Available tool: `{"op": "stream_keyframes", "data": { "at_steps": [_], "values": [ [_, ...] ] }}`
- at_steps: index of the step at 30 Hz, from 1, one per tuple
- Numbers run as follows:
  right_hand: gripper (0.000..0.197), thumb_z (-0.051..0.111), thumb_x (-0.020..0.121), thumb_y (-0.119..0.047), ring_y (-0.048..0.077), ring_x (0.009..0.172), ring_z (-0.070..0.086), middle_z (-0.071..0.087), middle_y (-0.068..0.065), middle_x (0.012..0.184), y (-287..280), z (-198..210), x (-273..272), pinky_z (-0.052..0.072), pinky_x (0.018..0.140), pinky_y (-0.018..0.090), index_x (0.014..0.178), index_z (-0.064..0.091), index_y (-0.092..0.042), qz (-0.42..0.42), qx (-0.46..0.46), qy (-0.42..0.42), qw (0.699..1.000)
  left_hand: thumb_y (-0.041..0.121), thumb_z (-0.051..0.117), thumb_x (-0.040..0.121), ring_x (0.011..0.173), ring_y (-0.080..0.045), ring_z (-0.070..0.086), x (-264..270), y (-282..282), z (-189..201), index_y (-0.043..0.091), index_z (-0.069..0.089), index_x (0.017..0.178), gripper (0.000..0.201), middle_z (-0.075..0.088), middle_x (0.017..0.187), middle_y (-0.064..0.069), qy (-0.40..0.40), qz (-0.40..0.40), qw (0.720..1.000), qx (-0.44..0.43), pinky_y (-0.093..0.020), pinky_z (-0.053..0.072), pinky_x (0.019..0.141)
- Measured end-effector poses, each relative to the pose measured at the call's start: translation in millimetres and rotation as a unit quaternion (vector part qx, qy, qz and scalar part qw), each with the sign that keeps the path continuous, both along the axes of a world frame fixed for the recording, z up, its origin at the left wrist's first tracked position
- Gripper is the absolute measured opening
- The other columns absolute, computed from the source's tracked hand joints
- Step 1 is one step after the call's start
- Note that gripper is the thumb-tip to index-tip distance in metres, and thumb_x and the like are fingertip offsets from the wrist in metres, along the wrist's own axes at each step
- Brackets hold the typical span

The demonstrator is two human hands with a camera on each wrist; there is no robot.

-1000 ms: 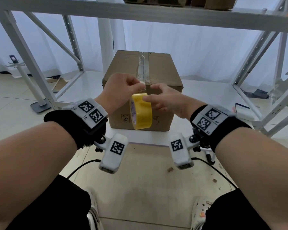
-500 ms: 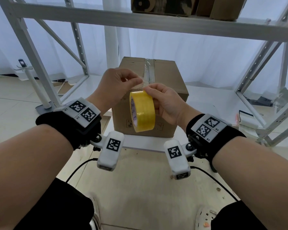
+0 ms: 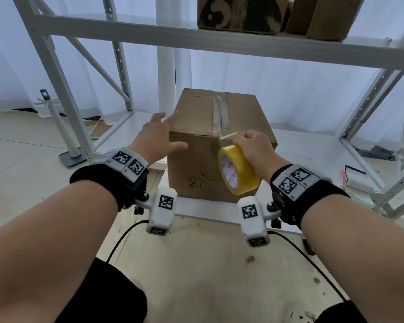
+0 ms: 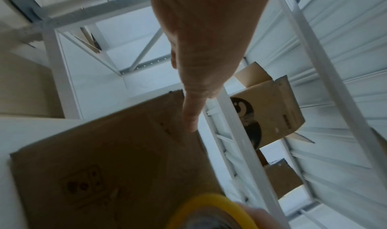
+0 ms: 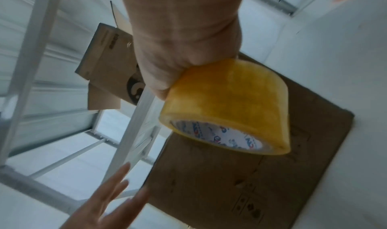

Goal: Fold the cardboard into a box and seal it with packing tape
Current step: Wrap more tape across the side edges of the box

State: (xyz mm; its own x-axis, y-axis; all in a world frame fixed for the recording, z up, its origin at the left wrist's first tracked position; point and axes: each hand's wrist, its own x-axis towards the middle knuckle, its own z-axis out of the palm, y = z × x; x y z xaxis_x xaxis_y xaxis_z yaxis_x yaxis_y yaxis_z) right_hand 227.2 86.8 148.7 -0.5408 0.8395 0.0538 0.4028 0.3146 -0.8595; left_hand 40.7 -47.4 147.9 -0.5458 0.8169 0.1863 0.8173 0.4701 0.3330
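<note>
Fingers of left hand spread at box corner; right hand grips tape roll.

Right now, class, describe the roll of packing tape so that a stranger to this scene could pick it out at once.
Start at the white metal shelving rack; on its low white shelf stands a closed cardboard box. In front of that box's near face, the right hand grips the tape roll. It is the only bright yellow ring there, with a white printed core.
</note>
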Motion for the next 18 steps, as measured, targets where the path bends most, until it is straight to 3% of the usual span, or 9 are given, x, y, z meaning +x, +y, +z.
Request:
{"op": "stream_keyframes", "data": {
  "at_steps": [2, 5, 7, 9, 11, 13, 16, 18],
  "values": [
    [0.015, 0.055, 0.092, -0.027, 0.016, 0.075, 0.05, 0.055, 0.001, 0.081, 10, -3, 9, 0.043, 0.072, 0.031, 0.086, 0.061, -0.014, 0.005, -0.006, -0.009, 1.0, 0.044, 0.065, 0.084, 0.138, -0.032, 0.03, -4, 0, -9, 0.033, 0.015, 0.15, 0.084, 0.019, 0.155, -0.013, -0.027, -0.026, 0.999, -0.034, -0.042, 0.028, 0.11],
    [0.015, 0.055, 0.093, -0.029, 0.017, 0.079, 0.051, 0.056, 0.001, 0.087, 21, -4, 18, 0.044, 0.075, 0.033, 0.09, 0.062, -0.017, 0.012, -0.014, -0.027, 0.999, 0.038, 0.062, 0.088, 0.117, -0.029, 0.05, -5, 8, -20, 0.031, 0.029, 0.145, 0.066, 0.05, 0.13, -0.013, -0.045, -0.043, 0.998, -0.018, -0.037, 0.039, 0.099],
    [0.016, 0.054, 0.094, -0.029, 0.016, 0.079, 0.051, 0.057, 0.001, 0.088, 26, -2, 21, 0.044, 0.077, 0.035, 0.091, 0.063, -0.017, 0.006, -0.011, -0.041, 0.999, 0.037, 0.06, 0.089, 0.105, -0.027, 0.055, 1, 13, -22, 0.03, 0.042, 0.137, 0.052, 0.056, 0.115, -0.011, -0.03, -0.036, 0.999, 0.007, -0.036, 0.044, 0.093],
    [0.015, 0.055, 0.093, -0.028, 0.015, 0.078, 0.049, 0.056, 0.0, 0.086, 29, 2, 22, 0.043, 0.075, 0.033, 0.087, 0.064, -0.017, 0.006, -0.004, -0.061, 0.998, 0.034, 0.06, 0.089, 0.101, -0.025, 0.056, 10, 18, -23, 0.026, 0.049, 0.128, 0.041, 0.057, 0.112, -0.01, -0.013, -0.047, 0.998, 0.025, -0.035, 0.045, 0.09],
    [0.015, 0.055, 0.093, -0.026, 0.014, 0.075, 0.048, 0.054, 0.0, 0.083, 27, 9, 19, 0.039, 0.066, 0.027, 0.087, 0.064, -0.014, 0.042, 0.018, -0.102, 0.994, 0.034, 0.059, 0.09, 0.101, -0.024, 0.056, 18, 23, -21, 0.022, 0.052, 0.123, 0.036, 0.059, 0.113, -0.009, -0.001, -0.068, 0.997, 0.033, -0.034, 0.044, 0.089],
    [0.018, 0.055, 0.093, -0.026, 0.013, 0.073, 0.048, 0.055, 0.001, 0.082, 20, 17, 11, 0.037, 0.06, 0.025, 0.093, 0.065, -0.012, 0.086, 0.045, -0.139, 0.986, 0.039, 0.056, 0.091, 0.103, -0.023, 0.054, 21, 26, -17, 0.022, 0.055, 0.122, 0.035, 0.057, 0.113, -0.008, 0.001, -0.066, 0.997, 0.037, -0.033, 0.043, 0.089],
    [0.02, 0.055, 0.093, -0.027, 0.013, 0.077, 0.05, 0.059, 0.003, 0.091, 11, 28, -2, 0.038, 0.062, 0.024, 0.099, 0.066, -0.012, 0.129, 0.072, -0.15, 0.978, 0.051, 0.044, 0.093, 0.11, -0.021, 0.043, 20, 23, -7, 0.025, 0.062, 0.116, 0.039, 0.049, 0.11, -0.005, -0.029, -0.046, 0.997, 0.049, -0.035, 0.036, 0.092],
    [0.02, 0.055, 0.092, -0.027, 0.013, 0.08, 0.051, 0.06, 0.005, 0.097, 6, 33, -10, 0.039, 0.064, 0.023, 0.101, 0.065, -0.012, 0.151, 0.087, -0.15, 0.973, 0.061, 0.036, 0.091, 0.102, -0.02, 0.047, 23, 20, -1, 0.027, 0.064, 0.098, 0.045, 0.05, 0.097, 0.0, -0.095, -0.077, 0.988, 0.091, -0.032, 0.036, 0.084]
  ]
}}
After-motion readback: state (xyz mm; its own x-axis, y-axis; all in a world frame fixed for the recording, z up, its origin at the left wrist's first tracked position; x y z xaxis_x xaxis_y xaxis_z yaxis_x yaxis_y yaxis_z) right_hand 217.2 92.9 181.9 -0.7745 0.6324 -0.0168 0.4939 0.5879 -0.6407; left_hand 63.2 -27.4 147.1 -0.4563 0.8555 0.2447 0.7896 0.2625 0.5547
